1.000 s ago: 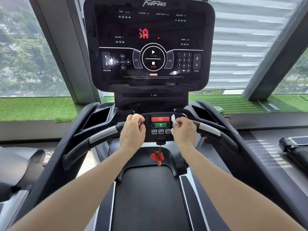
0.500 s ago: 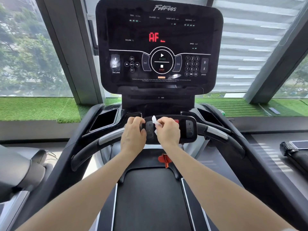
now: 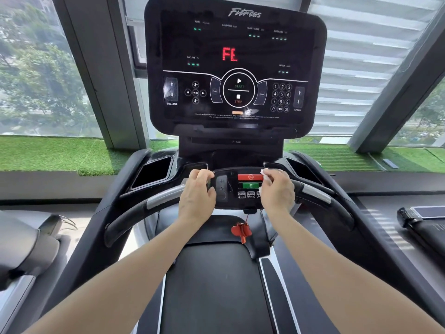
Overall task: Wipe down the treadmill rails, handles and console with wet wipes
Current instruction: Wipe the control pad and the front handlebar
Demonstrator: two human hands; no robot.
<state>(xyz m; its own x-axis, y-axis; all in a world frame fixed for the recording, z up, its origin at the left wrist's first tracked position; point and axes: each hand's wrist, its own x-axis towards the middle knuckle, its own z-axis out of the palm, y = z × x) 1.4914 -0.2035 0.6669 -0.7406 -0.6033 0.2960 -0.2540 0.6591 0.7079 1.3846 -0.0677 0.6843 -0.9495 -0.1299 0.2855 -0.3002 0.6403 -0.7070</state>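
A black treadmill stands in front of me, its big console (image 3: 237, 68) lit with red letters. Below it sits a small control panel (image 3: 243, 189) with a red stop button and a green button. My right hand (image 3: 277, 191) pinches a white wet wipe (image 3: 265, 175) against the panel's right side, covering the buttons there. My left hand (image 3: 197, 191) grips the panel's left edge where the left handle (image 3: 144, 208) joins it. The right handle (image 3: 320, 196) curves away behind my right hand.
A red safety clip (image 3: 242, 231) hangs on a cord under the panel, above the dark belt (image 3: 214, 285). Cup wells (image 3: 151, 172) flank the console. Neighbouring machines stand at the left (image 3: 24, 242) and right (image 3: 423, 222). Green turf (image 3: 48, 153) and windows lie beyond.
My right hand has slid the wipe from the panel's left-centre to its right side, uncovering the red and green buttons. The console letters changed. My left hand stays on the panel's left edge.
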